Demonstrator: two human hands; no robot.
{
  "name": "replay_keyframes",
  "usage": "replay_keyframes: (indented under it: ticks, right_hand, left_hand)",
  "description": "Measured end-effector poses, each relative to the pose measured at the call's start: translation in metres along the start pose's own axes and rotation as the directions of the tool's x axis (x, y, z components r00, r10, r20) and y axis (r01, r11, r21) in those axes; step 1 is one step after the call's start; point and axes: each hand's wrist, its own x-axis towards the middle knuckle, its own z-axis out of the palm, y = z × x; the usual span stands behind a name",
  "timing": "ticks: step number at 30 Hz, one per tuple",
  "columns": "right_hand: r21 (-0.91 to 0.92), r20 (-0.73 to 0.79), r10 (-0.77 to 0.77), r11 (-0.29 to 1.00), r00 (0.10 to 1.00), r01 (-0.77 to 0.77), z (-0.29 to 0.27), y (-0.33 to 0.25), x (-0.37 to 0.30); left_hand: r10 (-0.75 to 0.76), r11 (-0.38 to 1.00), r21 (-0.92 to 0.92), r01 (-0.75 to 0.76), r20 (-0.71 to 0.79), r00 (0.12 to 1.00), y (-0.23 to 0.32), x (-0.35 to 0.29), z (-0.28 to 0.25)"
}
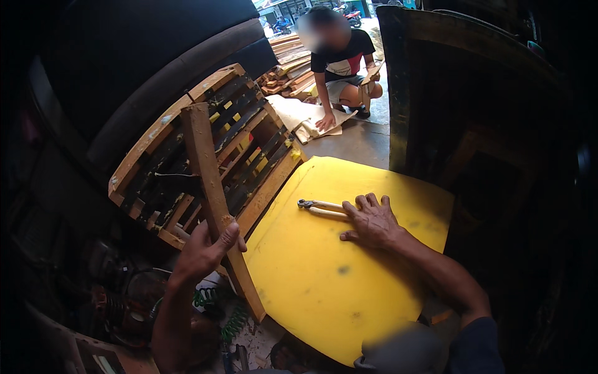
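My left hand [205, 252] is wrapped around a long wooden slat [208, 165], which stands tilted between a wooden frame [255, 215] and the edge of a yellow foam slab [311, 274]. On the foam lies a pair of pincers [321, 208] with pale handles and a dark metal head. My right hand [374, 224] rests over the handle ends, fingers spread and thumb apart, not closed round them. The ends of the handles are hidden by that hand.
Another person [342, 62] crouches in the doorway, one hand on a pale sheet [305, 115]. Stacked lumber [289, 75] lies behind. A dark panel [430, 93] stands at the right. A green coiled hose [233, 324] lies at the lower left.
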Motion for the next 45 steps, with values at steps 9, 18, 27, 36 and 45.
replay_keyframes:
  ticks: [9, 18, 27, 36, 45]
  right_hand:
    - [0.195, 0.339, 0.029, 0.976, 0.94, -0.101, -0.013, -0.027, 0.014]
    - [0.695, 0.445, -0.107, 0.667, 0.889, -0.268, -0.055, -0.06, -0.033]
    - [0.054, 0.215, -0.447, 0.893, 0.869, 0.446, -0.077, -0.064, -0.022]
    - [0.177, 0.376, -0.427, 0.904, 0.822, 0.389, -0.099, -0.068, -0.009]
    - [-0.105, 0.074, -0.688, 0.714, 0.722, 0.692, -0.099, -0.07, 0.002]
  left_hand:
    - [-0.407, 0.907, 0.037, 0.42, 0.335, 0.849, -0.056, -0.082, -0.033]
    - [-0.456, 0.821, -0.046, 0.569, 0.547, 0.702, -0.126, -0.145, -0.044]
    - [-0.393, 0.797, -0.104, 0.595, 0.66, 0.641, -0.152, -0.164, -0.048]
    - [-0.368, 0.799, -0.081, 0.595, 0.717, 0.592, -0.153, -0.162, -0.048]
    - [-0.317, 0.79, -0.158, 0.592, 0.722, 0.616, -0.157, -0.163, -0.054]
